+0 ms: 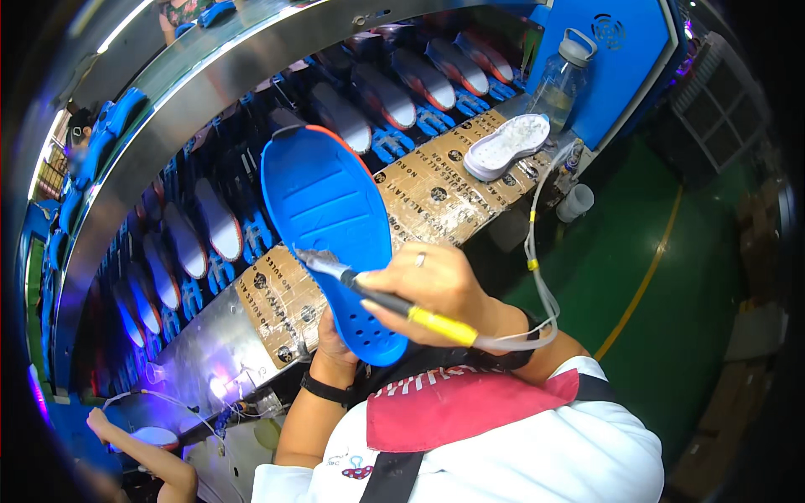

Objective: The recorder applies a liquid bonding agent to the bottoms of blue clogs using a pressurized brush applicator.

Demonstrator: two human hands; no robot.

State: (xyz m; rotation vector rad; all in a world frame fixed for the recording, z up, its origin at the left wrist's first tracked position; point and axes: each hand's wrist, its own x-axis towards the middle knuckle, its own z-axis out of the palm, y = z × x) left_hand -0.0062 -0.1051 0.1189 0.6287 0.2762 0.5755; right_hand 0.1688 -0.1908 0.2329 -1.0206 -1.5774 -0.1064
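My left hand (332, 342) grips a blue shoe sole (331, 189) from beneath, near its narrow end with small holes; most of the fingers are hidden under it. Orange-red and dark edging shows along the sole's far right rim. In my right hand (440, 289) is a brush (394, 303) with a dark and yellow handle, fed by clear tubing (545, 293). Its bristle end lies over the left edge of the sole at mid-length; whether it touches cannot be made out.
Printed cardboard (440, 193) covers the bench. A white sole (507, 147) and a clear bottle (563, 84) stand at the far right. Behind the bench, several shoe uppers (381, 92) hang above blue clamps. Another person's arm (151, 457) reaches in at lower left. A white cup (575, 203) sits beside the bench.
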